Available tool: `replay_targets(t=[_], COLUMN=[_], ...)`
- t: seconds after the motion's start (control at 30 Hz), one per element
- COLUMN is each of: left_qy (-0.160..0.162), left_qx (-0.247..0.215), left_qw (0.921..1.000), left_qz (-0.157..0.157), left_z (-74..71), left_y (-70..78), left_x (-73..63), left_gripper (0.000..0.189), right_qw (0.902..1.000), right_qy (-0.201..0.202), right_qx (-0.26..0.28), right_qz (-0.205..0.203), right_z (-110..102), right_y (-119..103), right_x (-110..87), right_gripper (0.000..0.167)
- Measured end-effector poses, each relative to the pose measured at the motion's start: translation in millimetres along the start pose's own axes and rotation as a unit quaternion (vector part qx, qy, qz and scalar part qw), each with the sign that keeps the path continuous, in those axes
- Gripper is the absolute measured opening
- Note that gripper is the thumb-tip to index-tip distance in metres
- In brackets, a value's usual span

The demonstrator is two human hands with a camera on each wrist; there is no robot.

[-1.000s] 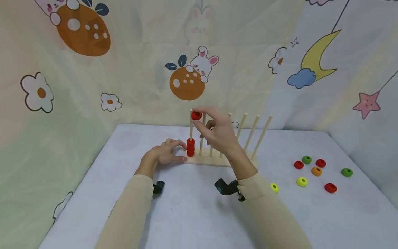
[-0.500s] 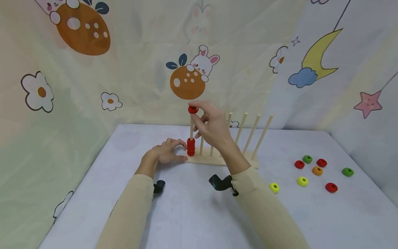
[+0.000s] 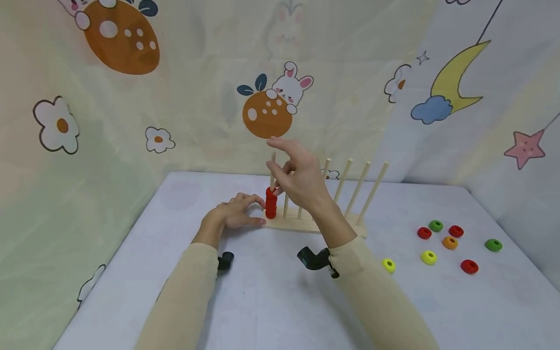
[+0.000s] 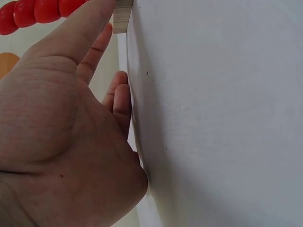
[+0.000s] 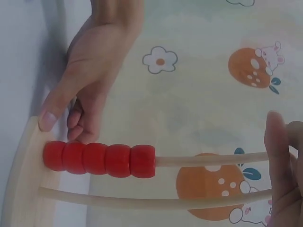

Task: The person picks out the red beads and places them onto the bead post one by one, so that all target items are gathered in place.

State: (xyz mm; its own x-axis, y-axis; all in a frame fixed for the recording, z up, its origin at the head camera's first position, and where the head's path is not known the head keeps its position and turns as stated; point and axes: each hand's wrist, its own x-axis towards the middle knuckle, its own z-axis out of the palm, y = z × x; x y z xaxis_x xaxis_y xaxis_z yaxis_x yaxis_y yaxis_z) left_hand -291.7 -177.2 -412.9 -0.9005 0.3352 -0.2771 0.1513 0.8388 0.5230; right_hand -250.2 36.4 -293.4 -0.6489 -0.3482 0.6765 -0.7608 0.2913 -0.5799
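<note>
A wooden peg rack (image 3: 292, 224) stands on the table with several upright dowels. Its leftmost dowel (image 5: 213, 159) carries a stack of red beads (image 3: 271, 203), touching one another down at the base. My left hand (image 3: 236, 212) holds the rack's left end, thumb at the front corner and forefinger behind. In the left wrist view the thumb (image 4: 71, 35) lies against the wood. Above the stack, beside the dowel's upper part, my right hand (image 3: 301, 176) has thumb and forefinger apart with nothing between them. It covers parts of the middle dowels.
Loose beads lie on the white table at the right: red (image 3: 469, 266), green (image 3: 493, 245), yellow (image 3: 428, 257) and orange (image 3: 449, 242). A patterned cloth (image 3: 197, 97) hangs behind the table. Each wrist wears a small black camera (image 3: 314, 258).
The right hand brought a red bead left to the top of the leftmost dowel and let it go. That bead now sits on the stack. The left hand stayed at the rack.
</note>
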Motion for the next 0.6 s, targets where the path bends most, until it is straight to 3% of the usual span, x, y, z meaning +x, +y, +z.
replay_targets(t=[0.13, 0.37, 0.6], left_qy=[-0.003, -0.005, -0.005], left_qx=[0.0, 0.008, 0.011], left_qw=[1.0, 0.9999, 0.9999], left_qz=[0.0, 0.006, 0.007], left_z=[-0.4, -0.9, -1.3], left_y=[1.3, 2.3, 2.2], left_x=[-0.5, 1.9, 0.9], left_gripper=[0.05, 0.05, 0.051], right_qw=[0.9996, 0.9969, 0.9942], right_qy=[-0.005, -0.005, -0.012], right_qx=[-0.012, 0.054, 0.075], right_qz=[-0.025, -0.057, -0.077], right_z=[-3, -11, -18], right_y=[3, 9, 19], right_x=[-5.7, -17.6, -33.2], right_gripper=[0.045, 0.041, 0.034])
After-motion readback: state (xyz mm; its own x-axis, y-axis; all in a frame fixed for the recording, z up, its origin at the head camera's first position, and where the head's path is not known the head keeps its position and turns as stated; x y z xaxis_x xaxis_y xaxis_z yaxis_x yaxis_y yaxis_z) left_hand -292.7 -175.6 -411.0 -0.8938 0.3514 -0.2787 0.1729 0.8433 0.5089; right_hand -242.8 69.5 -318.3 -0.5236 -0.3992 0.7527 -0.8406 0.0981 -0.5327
